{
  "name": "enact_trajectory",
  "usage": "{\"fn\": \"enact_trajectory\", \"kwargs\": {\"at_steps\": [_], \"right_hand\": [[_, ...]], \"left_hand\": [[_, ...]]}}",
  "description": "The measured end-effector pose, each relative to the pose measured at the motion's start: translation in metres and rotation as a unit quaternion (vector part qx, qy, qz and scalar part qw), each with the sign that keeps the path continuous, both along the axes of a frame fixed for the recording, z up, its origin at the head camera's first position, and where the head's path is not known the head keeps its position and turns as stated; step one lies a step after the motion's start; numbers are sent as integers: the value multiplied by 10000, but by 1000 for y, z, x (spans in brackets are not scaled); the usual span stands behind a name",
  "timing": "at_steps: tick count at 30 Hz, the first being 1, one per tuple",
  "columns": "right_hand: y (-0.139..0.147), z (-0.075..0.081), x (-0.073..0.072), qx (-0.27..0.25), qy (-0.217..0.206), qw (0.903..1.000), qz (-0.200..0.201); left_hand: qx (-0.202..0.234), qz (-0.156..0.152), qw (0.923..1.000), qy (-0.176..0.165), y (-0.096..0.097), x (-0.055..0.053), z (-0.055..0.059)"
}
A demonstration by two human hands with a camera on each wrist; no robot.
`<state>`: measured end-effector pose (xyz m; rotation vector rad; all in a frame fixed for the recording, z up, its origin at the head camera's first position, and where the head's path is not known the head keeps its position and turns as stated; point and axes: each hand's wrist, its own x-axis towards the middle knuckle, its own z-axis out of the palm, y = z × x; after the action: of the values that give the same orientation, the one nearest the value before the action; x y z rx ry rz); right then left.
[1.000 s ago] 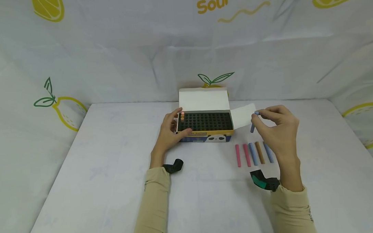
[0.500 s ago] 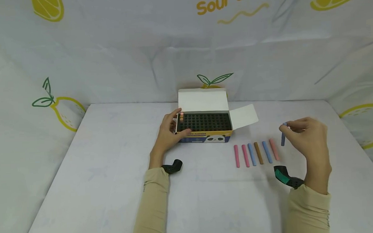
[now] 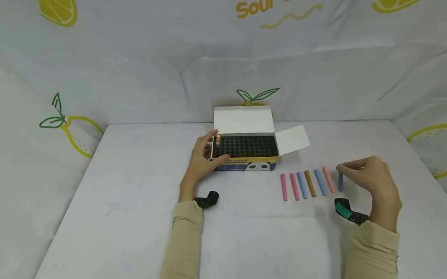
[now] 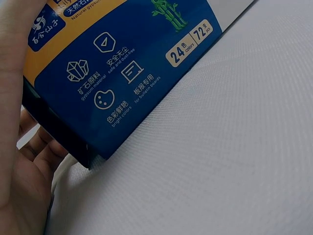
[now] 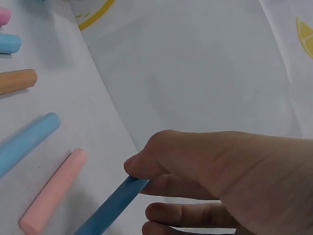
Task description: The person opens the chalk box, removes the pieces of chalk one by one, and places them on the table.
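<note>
My right hand (image 3: 370, 177) pinches a blue chalk stick (image 5: 111, 208) by its top end, between thumb and fingers. The stick points down close over the table, just right of a salmon-pink chalk stick (image 3: 329, 179). My left hand (image 3: 203, 156) grips the left end of the open chalk box (image 3: 263, 166), thumb along the front and fingers round the far side. In the left wrist view the box's blue and yellow printed side (image 4: 127, 73) fills the upper left. Inside the box is a dark holder (image 3: 246, 146) full of holes, with a few orange and pink sticks at its left end.
Left of the salmon stick lies a row of chalk: a blue stick (image 3: 320, 182), a brown one (image 3: 310, 183), another blue one (image 3: 302, 185) and two pink ones (image 3: 294, 186). The box's white side flap (image 3: 293, 139) sticks out rightward. A lemon-print cloth (image 3: 151, 76) hangs behind the table.
My right hand has carried the blue chalk from beside the box's flap rightward and down to the right end of the row. The left hand has stayed on the box.
</note>
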<state>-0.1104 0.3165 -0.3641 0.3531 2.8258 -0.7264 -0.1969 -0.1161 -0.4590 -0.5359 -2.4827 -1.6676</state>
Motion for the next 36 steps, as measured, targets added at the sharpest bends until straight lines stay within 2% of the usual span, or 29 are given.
{"fn": "enact_trajectory", "kwargs": {"at_steps": [10,20,30,36], "right_hand": [[-1,-14,-6,-145,-30,9999,-89],[-7,-26,-8,-149,55,9986,-504],[-11,-29,-8,-233,179,9970,-720],[-11,-30,-8,-258,223,9970,-693]], "left_hand": [[-20,-3,10000,30,0,-1,-2],[-89,40,9999,35,0,-1,-1],[-80,72,9999,1,1,-1,-1],[-68,65,10000,1,0,-1,-2]]}}
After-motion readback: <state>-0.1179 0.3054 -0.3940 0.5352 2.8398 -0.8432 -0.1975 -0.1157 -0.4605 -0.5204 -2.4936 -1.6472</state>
